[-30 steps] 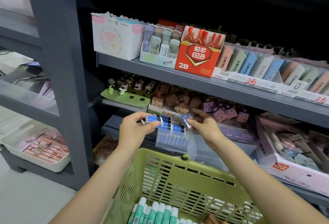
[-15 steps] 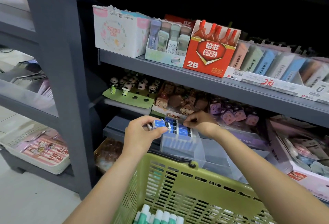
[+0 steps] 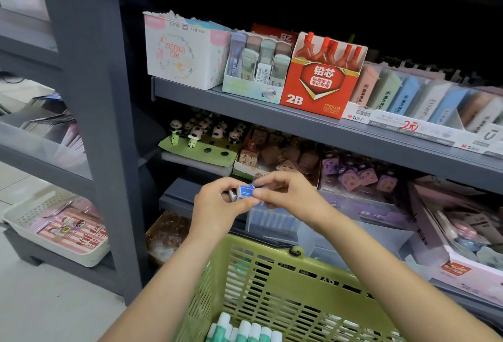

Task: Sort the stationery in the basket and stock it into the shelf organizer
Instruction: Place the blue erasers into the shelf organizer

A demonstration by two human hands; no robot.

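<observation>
Both hands meet above a clear plastic organizer [image 3: 275, 222] on the lower shelf. My left hand [image 3: 217, 205] grips a small stack of blue-and-white erasers [image 3: 245, 191]; another eraser shows behind its fingers. My right hand [image 3: 285, 192] pinches the right end of the top eraser with thumb and fingers. The organizer's ribbed front is partly hidden by my hands. Below, the green plastic basket [image 3: 261, 281] holds several green-and-white glue sticks [image 3: 245, 330] at the bottom edge of view.
A grey shelf upright [image 3: 89, 96] stands at left. The upper shelf carries a red 2B lead box [image 3: 321, 80] and pastel eraser boxes [image 3: 408, 94]. Panda toppers [image 3: 201, 135], brown [image 3: 275, 154] and purple erasers [image 3: 356, 175] fill the middle shelf. A white tray [image 3: 60, 230] sits low left.
The row of blue erasers that lay spread between my hands over the organizer is gone from view. My hands have closed together, and both now hold one small stack.
</observation>
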